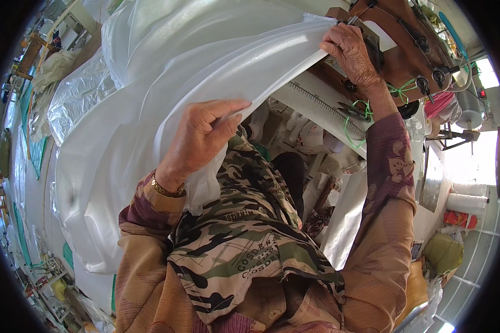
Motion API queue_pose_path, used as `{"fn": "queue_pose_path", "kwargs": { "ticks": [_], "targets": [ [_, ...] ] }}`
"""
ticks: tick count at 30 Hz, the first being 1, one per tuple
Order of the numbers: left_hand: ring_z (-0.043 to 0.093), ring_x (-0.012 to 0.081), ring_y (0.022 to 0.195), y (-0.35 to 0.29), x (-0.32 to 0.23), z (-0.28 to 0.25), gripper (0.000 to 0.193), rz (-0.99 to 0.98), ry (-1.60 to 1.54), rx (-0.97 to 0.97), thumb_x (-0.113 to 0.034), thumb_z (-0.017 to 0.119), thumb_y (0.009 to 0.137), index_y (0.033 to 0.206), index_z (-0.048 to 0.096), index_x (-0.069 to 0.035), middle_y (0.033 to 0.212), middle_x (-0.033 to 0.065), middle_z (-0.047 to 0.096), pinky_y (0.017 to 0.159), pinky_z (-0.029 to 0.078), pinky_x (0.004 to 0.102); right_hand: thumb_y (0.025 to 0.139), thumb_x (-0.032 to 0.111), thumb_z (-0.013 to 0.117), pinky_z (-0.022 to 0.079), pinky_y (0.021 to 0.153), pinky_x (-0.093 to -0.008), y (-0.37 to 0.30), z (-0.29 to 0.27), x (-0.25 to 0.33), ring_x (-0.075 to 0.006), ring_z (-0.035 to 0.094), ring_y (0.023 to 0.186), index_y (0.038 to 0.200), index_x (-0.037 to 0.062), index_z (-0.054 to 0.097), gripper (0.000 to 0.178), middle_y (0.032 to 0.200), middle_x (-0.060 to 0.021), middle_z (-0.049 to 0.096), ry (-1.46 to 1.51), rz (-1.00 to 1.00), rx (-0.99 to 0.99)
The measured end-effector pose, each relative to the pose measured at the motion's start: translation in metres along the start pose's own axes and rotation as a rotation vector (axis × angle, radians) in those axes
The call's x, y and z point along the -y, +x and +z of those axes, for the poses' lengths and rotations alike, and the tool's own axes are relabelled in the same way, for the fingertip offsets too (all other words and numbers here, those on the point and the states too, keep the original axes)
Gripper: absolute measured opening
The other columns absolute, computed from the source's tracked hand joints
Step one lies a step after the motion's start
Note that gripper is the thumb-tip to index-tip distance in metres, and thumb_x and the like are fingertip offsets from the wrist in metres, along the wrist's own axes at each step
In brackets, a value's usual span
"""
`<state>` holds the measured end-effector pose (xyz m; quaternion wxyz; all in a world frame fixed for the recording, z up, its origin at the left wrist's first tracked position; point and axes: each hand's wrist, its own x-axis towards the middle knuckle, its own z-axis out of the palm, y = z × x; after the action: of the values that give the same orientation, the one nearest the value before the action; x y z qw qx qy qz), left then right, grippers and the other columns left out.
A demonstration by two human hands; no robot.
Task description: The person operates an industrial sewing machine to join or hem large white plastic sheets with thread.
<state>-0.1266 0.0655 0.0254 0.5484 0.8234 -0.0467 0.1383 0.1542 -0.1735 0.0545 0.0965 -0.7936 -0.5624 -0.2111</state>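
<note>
A large sheet of sheer white fabric (166,72) spreads over the left and top of the view and drapes down toward my lap. Its folded edge runs taut between my two hands. My left hand (197,136) pinches this edge between thumb and forefinger, near the middle. Farther up and to the right, my right hand (350,53) closes on the edge, right beside the needle area of a brown sewing machine (400,41). The fingers of that hand partly hide the fabric's end at the machine.
A ruler strip (316,100) runs along the machine table's near edge. Green threads (353,125) lie by small scissors on the table. Clear plastic sheeting (80,94) lies at the left. A camouflage apron (250,222) covers my lap. White scraps (305,133) sit below the table.
</note>
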Motion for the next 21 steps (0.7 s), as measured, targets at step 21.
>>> {"fn": "queue_pose_path", "kwargs": {
  "ticks": [21],
  "targets": [
    [0.058,0.0336,0.062,-0.01,0.037,0.066,0.034,0.328,0.092,0.253,0.005,0.061,0.082,0.116,0.063,0.004,0.074,0.0143,0.057,0.057,0.047,0.0411,0.082,0.033,0.074,0.045,0.088,-0.0421,-0.029,0.033,0.04,-0.0301,0.058,0.103,0.107,0.0043,0.063,0.039,0.11,-0.0078,0.063,-0.174,0.362,-0.457]
  ]
}}
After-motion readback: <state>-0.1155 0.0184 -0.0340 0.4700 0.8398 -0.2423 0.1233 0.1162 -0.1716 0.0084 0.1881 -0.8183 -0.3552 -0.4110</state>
